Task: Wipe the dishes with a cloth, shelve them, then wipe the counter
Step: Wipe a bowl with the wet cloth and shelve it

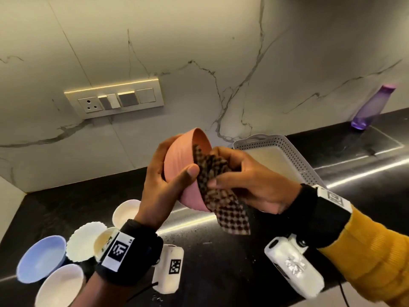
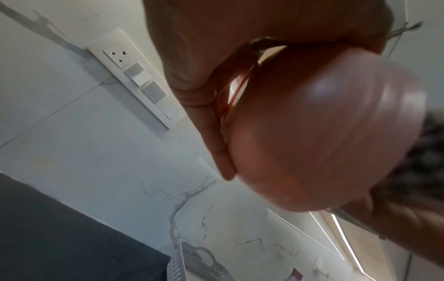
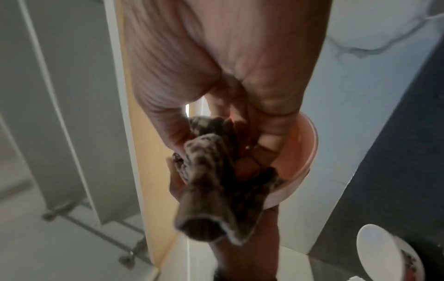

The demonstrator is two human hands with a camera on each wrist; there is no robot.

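Worktop (image 1: 221, 262), dark and shiny, runs along the marble wall and carries a white holey basket (image 1: 287, 147) near its back edge and a bunch of little bowls (image 1: 42, 258) at its front left corner. Up in the air above the middle of it is the pink bowl (image 1: 183, 165), tipped on its side. It looks light, hard and smooth, so it could slip; I think the rim and round back are the best places to hold it. The left hand (image 1: 163, 180) wraps around it, thumb on the rim and fingers behind. The checked cloth (image 1: 219, 189) is soft and floppy, with one end hanging down. The right hand (image 1: 250, 180) bunches it up tight and pushes it inside the bowl. From the head you cannot see inside, but the right wrist view shows the fingers (image 3: 269, 140) and cloth down in the bowl. The left wrist view shows the bowl's round bottom (image 2: 324, 133) instead.
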